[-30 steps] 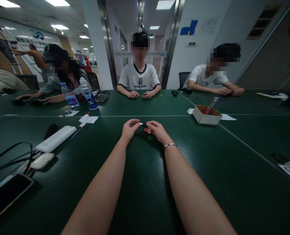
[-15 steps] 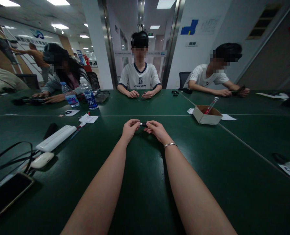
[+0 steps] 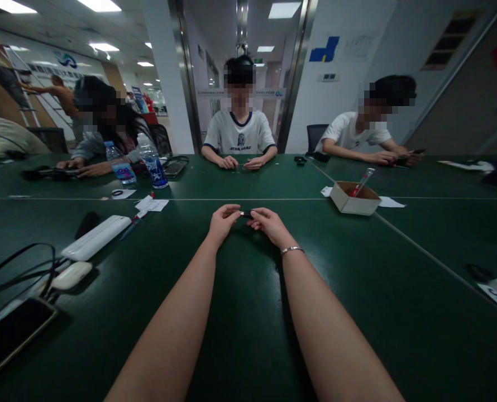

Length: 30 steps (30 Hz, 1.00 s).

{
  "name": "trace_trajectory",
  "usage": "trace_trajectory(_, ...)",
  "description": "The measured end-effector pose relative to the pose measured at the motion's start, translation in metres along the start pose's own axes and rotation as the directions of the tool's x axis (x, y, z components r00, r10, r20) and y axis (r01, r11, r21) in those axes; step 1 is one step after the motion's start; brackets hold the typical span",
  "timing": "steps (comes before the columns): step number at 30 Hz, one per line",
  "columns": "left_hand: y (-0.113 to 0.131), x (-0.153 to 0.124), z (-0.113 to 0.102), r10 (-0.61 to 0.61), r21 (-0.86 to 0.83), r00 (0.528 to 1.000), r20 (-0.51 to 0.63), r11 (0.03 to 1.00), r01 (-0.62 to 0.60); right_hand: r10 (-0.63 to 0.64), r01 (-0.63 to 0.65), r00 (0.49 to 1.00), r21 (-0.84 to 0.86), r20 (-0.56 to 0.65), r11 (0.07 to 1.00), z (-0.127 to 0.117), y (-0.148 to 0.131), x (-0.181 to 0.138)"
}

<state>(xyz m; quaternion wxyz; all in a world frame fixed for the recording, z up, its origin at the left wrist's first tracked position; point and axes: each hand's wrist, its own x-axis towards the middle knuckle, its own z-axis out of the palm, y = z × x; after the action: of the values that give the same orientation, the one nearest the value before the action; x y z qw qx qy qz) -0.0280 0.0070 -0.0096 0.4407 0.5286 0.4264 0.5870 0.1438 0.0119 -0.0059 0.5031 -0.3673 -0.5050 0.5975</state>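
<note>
A small black object with a short silver end spans the gap between my two hands, above the green table. It looks like a USB stick, though it is too small to be sure. My left hand pinches around the silver end at its left. On the black part, the thumb and fingers of my right hand are closed from the right; a silver bracelet circles that wrist. My fingertips hide both ends of the object.
To the left lie a white power bank, a white case, black cables and a phone. Two bottles stand farther back. A small open box holds a red-tipped tube at right. Several people sit around the table.
My hands keep the same hold on the small object, with hardly any visible movement. Across the table, the hands of the person at right have shifted slightly left.
</note>
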Motion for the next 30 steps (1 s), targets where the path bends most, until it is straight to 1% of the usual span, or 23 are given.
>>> trace_trajectory(6, -0.0002, 0.0000, -0.0008, 0.003, -0.004, 1.000, 0.019, 1.000, -0.003, -0.007, 0.007, 1.000, 0.005, 0.007, 1.000, -0.0011, 0.0008, 0.0001)
trace_trajectory(13, 0.0013, 0.0000, 0.0000, 0.001, 0.000, 1.000, 0.014, 1.000, -0.001, -0.010, 0.010, 1.000, 0.003, 0.015, 1.000, -0.0021, 0.0014, 0.0004)
trace_trajectory(20, 0.0044, -0.0017, 0.0006, -0.047, -0.012, 0.999, 0.018, 0.999, 0.047, -0.032, 0.032, 0.998, -0.006, 0.046, 0.999, -0.0026, 0.0005, -0.0008)
trace_trajectory(27, 0.0076, -0.0029, 0.0034, -0.046, 0.060, 0.999, 0.026, 0.997, 0.045, -0.043, 0.044, 0.997, -0.021, 0.066, 0.999, -0.0027, 0.0018, -0.0005)
trace_trajectory(30, 0.0091, -0.0037, 0.0051, -0.081, 0.051, 0.996, 0.028, 0.996, 0.079, -0.040, 0.041, 0.997, -0.009, 0.065, 0.999, -0.0031, 0.0027, 0.0005)
